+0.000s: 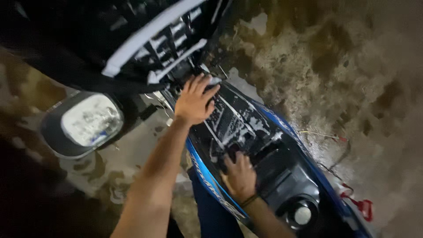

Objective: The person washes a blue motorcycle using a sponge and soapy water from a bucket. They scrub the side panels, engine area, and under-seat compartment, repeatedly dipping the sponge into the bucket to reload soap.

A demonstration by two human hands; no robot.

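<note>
i see the soapy bike point(264, 145) running ten to four o'clock; left hand point(194, 101) and right hand point(240, 176) pressed flat, fingers spread, gripping nothing.

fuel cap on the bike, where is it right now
In the head view the round fuel cap sits low and right of centre on the black and blue motorcycle body, just right of the right hand and wrist.

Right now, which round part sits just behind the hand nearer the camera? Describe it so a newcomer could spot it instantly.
Start from the blue-and-black soapy motorcycle body running diagonally through the picture. Follow it down past the right hand, which lies flat on the black panel, toward the bottom edge. There sits a round cap with a pale grey centre in a black ring, the only circular fitting on that dark surface.
</note>
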